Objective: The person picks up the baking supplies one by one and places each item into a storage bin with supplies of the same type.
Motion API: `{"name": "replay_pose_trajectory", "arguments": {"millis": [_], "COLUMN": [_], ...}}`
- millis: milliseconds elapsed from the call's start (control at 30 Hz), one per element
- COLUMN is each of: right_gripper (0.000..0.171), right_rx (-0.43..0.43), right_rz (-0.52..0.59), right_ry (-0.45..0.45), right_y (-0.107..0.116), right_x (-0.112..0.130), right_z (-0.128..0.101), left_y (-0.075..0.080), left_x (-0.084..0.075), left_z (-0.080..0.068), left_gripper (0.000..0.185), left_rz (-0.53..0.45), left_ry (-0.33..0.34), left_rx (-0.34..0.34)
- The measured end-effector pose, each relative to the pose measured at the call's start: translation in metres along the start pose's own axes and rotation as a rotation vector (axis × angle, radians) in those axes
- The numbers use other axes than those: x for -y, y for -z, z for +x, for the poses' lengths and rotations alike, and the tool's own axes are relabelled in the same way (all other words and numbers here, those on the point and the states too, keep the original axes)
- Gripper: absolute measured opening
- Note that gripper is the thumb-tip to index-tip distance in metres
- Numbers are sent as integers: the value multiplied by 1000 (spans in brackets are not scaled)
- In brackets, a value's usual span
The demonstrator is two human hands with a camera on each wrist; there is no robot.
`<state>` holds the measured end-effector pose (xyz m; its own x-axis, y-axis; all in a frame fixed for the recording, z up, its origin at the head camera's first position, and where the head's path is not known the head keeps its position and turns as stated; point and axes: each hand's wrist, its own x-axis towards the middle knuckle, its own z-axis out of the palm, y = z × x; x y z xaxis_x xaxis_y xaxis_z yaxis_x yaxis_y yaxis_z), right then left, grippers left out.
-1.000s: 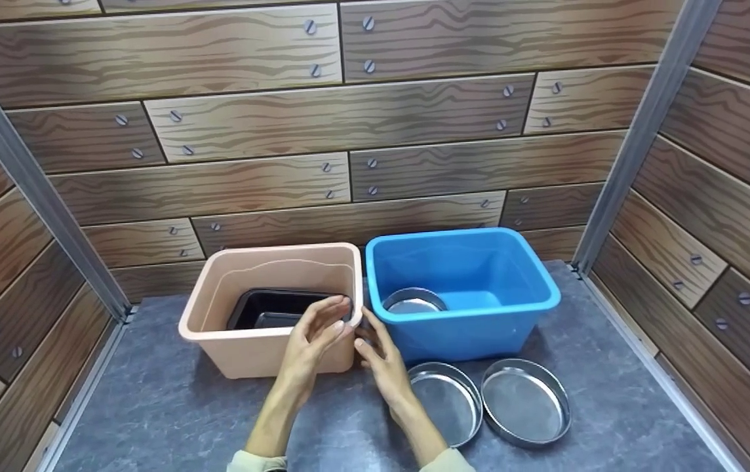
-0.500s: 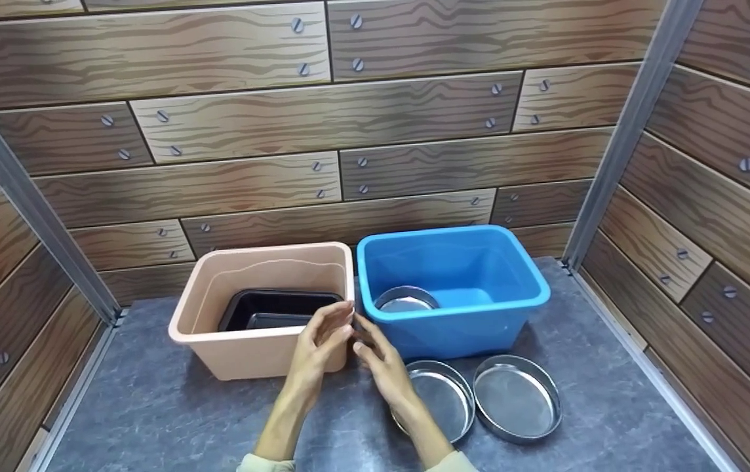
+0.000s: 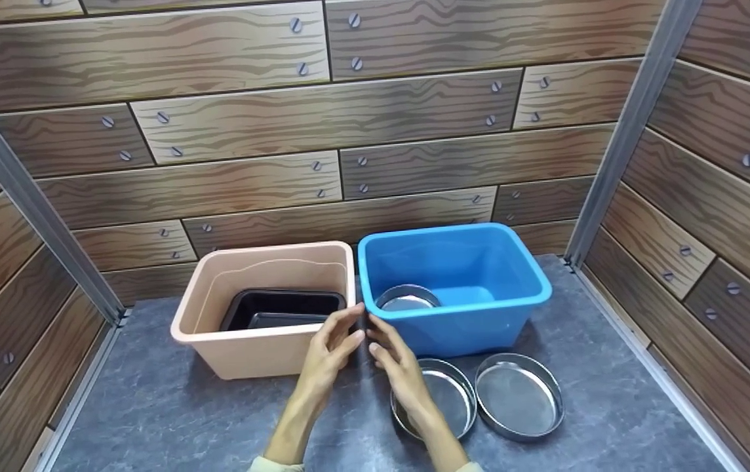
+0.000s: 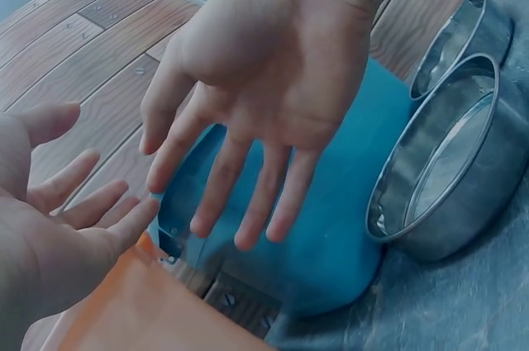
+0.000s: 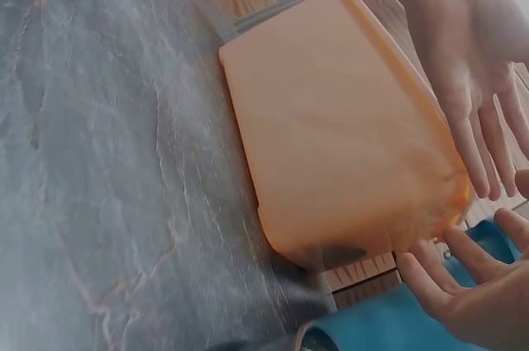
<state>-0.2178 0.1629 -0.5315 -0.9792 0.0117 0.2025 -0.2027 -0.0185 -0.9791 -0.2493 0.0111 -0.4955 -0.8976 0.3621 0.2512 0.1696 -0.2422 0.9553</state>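
My left hand hovers by the front right corner of the peach bin, its fingers relaxed and slightly bent. Opposite it, my right hand is held before the blue bin, palm turned toward the left one. Both wrist views show the fingers spread and apart, with nothing held. Inside the peach bin lies a black rectangular baking pan. A round metal cake pan leans or lies at the blue bin's left end; its lower part is hidden by the rim.
Two round metal pans, a left one partly behind my right forearm and a right one, sit on the grey marbled tabletop ahead of the blue bin. Wood-patterned walls enclose the back and sides.
Both hands have shifted slightly to the right relative to the bins, from overlapping the peach bin's corner toward the gap between bins. The camera view has turned a little. Bins and pans stay put.
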Motion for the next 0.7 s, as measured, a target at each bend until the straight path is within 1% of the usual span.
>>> {"name": "replay_pose_trajectory", "arguments": {"millis": [167, 267, 367, 433, 500, 600, 700], "right_gripper": [47, 46, 46, 46, 46, 45, 45], "right_rx": [-16, -18, -23, -27, -37, -59, -89], "right_rz": [-5, -6, -4, -9, -14, -22, -3], "right_ry": [-23, -27, -20, -13, -15, -33, -44], "right_y": [9, 11, 12, 14, 17, 22, 25], "right_x": [14, 25, 30, 27, 18, 6, 2], "right_z": [-13, -19, -23, -22, -21, -20, -22], "left_y": [-6, -8, -11, -14, -16, -19, -22], "left_x": [1, 1, 2, 3, 3, 4, 6], "left_z": [-1, -2, -2, -2, -2, 0, 2], "left_gripper": [44, 44, 47, 49, 53, 64, 76], "left_rz": [41, 72, 75, 77, 86, 102, 97], "left_ry": [7, 25, 39, 47, 57, 82, 102], "left_rx": [-4, -17, -17, -13, -8, -12, -32]}}
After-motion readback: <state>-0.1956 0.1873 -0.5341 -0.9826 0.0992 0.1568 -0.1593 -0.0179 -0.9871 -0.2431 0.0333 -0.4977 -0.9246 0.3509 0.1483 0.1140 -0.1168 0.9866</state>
